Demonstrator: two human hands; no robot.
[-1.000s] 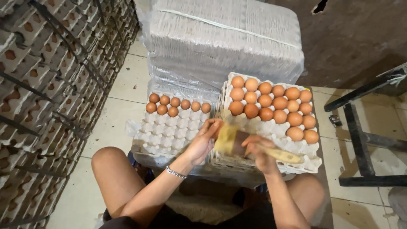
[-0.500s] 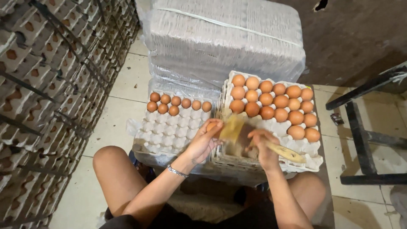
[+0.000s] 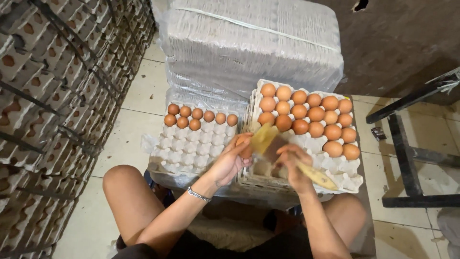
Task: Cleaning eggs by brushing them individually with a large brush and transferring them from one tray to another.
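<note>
Left hand (image 3: 232, 160) grips one brown egg (image 3: 245, 149), smooth, oval, held over the gap between the two trays. Right hand (image 3: 292, 163) is clenched on a yellow brush (image 3: 311, 173), blurred; a yellow cloth-like piece (image 3: 263, 138) sits between the hands. Left tray (image 3: 184, 148): moulded grey pulp, dimpled cups, eggs only in the far rows. Right tray (image 3: 335, 168): same pulp, mostly filled with brown eggs (image 3: 311, 112). Behind: plastic-wrapped tray bundle (image 3: 254, 43). Left side: wire-caged stacks of trays (image 3: 43, 96).

Brown egg (image 3: 245, 148) (half hidden) beside blurred yellow brush (image 3: 306, 170)
</note>
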